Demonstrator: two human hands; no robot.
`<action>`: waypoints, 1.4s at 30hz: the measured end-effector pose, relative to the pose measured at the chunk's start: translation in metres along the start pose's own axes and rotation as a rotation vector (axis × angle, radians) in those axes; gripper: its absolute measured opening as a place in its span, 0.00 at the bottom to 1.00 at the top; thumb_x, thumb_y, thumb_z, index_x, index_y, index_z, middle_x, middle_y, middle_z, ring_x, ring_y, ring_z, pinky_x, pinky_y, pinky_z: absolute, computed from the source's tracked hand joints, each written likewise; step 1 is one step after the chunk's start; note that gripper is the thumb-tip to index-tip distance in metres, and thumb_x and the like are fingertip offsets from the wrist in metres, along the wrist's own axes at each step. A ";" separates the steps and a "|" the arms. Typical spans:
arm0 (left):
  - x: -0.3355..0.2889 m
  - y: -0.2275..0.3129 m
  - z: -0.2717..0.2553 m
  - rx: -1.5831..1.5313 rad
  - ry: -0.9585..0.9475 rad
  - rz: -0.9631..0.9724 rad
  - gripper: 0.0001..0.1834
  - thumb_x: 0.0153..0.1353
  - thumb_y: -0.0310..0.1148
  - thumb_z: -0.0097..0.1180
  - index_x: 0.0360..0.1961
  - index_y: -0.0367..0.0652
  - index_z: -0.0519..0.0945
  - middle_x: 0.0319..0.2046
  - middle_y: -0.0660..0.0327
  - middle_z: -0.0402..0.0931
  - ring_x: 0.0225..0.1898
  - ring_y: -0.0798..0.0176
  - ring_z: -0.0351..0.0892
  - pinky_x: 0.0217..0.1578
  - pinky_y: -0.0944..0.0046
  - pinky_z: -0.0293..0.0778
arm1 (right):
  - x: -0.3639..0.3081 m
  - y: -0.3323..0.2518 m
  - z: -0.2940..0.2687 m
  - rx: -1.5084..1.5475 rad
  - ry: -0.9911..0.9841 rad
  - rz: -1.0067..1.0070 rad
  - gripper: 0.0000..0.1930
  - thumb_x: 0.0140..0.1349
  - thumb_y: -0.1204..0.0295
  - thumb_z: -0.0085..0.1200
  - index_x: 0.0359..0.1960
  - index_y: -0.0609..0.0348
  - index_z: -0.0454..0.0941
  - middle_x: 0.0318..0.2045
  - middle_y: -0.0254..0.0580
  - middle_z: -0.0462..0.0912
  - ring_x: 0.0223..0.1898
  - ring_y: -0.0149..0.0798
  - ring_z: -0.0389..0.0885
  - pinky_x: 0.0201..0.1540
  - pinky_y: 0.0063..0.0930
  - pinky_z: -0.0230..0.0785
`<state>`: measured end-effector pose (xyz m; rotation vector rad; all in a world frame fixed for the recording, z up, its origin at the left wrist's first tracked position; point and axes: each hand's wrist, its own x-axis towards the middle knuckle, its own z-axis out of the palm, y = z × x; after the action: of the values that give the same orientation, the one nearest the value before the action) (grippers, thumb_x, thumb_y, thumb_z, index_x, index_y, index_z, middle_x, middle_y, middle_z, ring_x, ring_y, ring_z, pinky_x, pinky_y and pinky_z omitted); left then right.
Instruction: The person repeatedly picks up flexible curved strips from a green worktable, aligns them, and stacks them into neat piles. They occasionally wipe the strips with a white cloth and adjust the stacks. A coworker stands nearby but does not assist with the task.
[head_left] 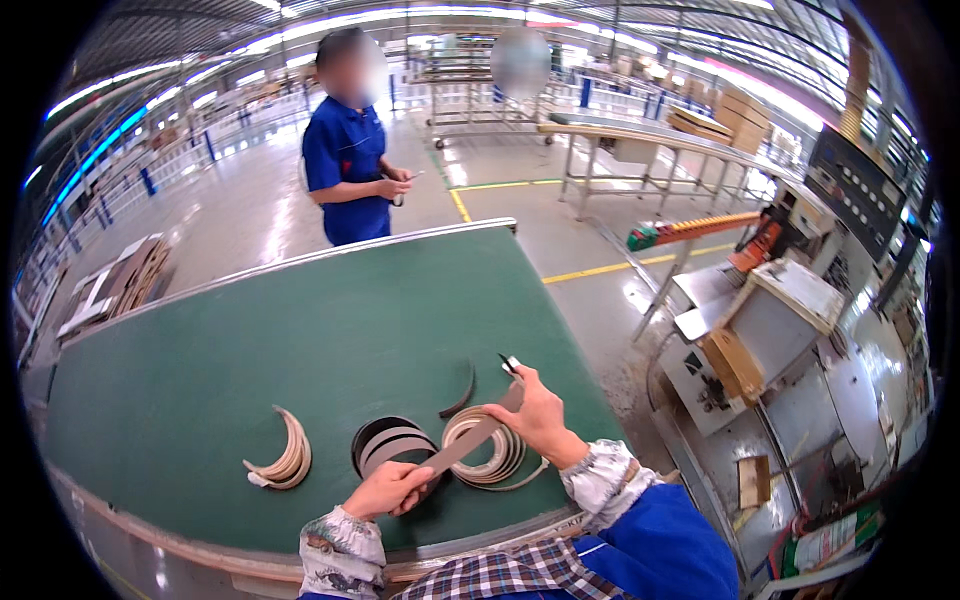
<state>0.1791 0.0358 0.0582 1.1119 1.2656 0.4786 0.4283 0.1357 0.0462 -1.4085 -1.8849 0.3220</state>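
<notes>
A flat grey-brown edge-banding strip [460, 452] is stretched slantwise between my hands. My left hand [385, 490] is closed on its lower end, beside a dark coil of banding [372, 432] standing on the green table. Higher up and to the right, my right hand [540, 412] pinches the strip's other part. A small black-and-white tool [510, 364] also sticks out from the right fingers; its kind is unclear. Partly behind the strip lies a beige coil of banding [512, 462]. Just beyond it is a short dark curved piece [462, 398].
The green table [220, 350] carries a curved beige banding bundle [290, 455] on the left. Across its far edge stands a person in blue [345, 150], holding something small. Machinery with a control panel [855, 190] is at the right; stacked boards [120, 283] lie at the left.
</notes>
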 end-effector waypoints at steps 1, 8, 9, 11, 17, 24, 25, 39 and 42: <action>0.000 -0.005 -0.002 -0.010 -0.035 0.018 0.20 0.65 0.46 0.46 0.23 0.41 0.72 0.10 0.69 0.65 0.10 0.76 0.61 0.10 0.74 0.56 | -0.001 -0.002 0.003 0.006 0.013 -0.016 0.39 0.42 0.50 0.66 0.52 0.60 0.64 0.38 0.52 0.79 0.37 0.54 0.79 0.38 0.39 0.72; 0.011 -0.016 -0.002 -0.080 -0.089 0.042 0.20 0.65 0.47 0.46 0.25 0.42 0.73 0.11 0.73 0.59 0.10 0.78 0.56 0.11 0.75 0.51 | -0.007 0.011 0.008 0.074 0.071 -0.017 0.38 0.40 0.58 0.70 0.50 0.61 0.64 0.32 0.48 0.78 0.33 0.45 0.78 0.36 0.34 0.71; 0.008 -0.011 -0.003 -0.059 -0.084 0.062 0.20 0.65 0.47 0.46 0.25 0.42 0.72 0.10 0.73 0.58 0.10 0.78 0.55 0.10 0.74 0.50 | -0.007 0.000 0.000 0.116 -0.003 0.089 0.37 0.40 0.59 0.70 0.50 0.61 0.64 0.32 0.46 0.78 0.32 0.44 0.78 0.36 0.34 0.70; 0.011 -0.018 -0.006 -0.068 -0.091 0.077 0.20 0.65 0.48 0.46 0.25 0.41 0.72 0.10 0.72 0.58 0.10 0.77 0.55 0.10 0.74 0.49 | -0.007 0.011 0.009 0.067 0.024 0.029 0.36 0.40 0.60 0.70 0.50 0.61 0.64 0.32 0.46 0.78 0.32 0.44 0.78 0.35 0.34 0.70; 0.008 -0.022 -0.006 -0.082 -0.072 0.151 0.21 0.65 0.47 0.46 0.23 0.40 0.72 0.10 0.71 0.58 0.10 0.78 0.55 0.10 0.73 0.51 | -0.006 0.011 0.013 0.078 -0.004 0.006 0.34 0.42 0.63 0.69 0.49 0.61 0.64 0.30 0.45 0.77 0.31 0.43 0.77 0.35 0.33 0.69; 0.010 -0.020 -0.004 -0.075 -0.058 0.166 0.21 0.65 0.48 0.45 0.23 0.41 0.70 0.10 0.71 0.59 0.09 0.76 0.55 0.09 0.72 0.51 | -0.006 0.019 0.015 0.116 -0.001 0.037 0.32 0.42 0.65 0.69 0.47 0.60 0.66 0.29 0.42 0.76 0.29 0.39 0.75 0.34 0.31 0.68; 0.009 -0.019 -0.004 -0.080 -0.054 0.156 0.21 0.65 0.48 0.45 0.23 0.41 0.70 0.10 0.71 0.59 0.09 0.76 0.55 0.09 0.72 0.51 | -0.006 0.020 0.015 0.117 -0.011 0.042 0.32 0.42 0.65 0.69 0.48 0.60 0.66 0.28 0.42 0.76 0.29 0.38 0.75 0.34 0.30 0.68; 0.012 -0.025 -0.006 -0.063 -0.042 0.164 0.21 0.65 0.47 0.46 0.23 0.41 0.71 0.09 0.71 0.58 0.10 0.77 0.56 0.10 0.72 0.52 | -0.005 0.013 0.015 0.096 0.018 -0.005 0.32 0.43 0.59 0.68 0.47 0.59 0.67 0.28 0.43 0.77 0.29 0.45 0.77 0.34 0.35 0.69; 0.009 -0.023 -0.006 -0.076 -0.048 0.176 0.21 0.65 0.47 0.46 0.23 0.41 0.71 0.09 0.71 0.58 0.09 0.77 0.55 0.10 0.73 0.51 | -0.007 0.010 0.013 0.073 0.019 -0.010 0.31 0.43 0.59 0.68 0.46 0.59 0.67 0.28 0.43 0.77 0.29 0.45 0.78 0.33 0.35 0.69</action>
<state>0.1698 0.0355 0.0342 1.1686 1.1045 0.6235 0.4275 0.1365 0.0282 -1.3483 -1.8458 0.3681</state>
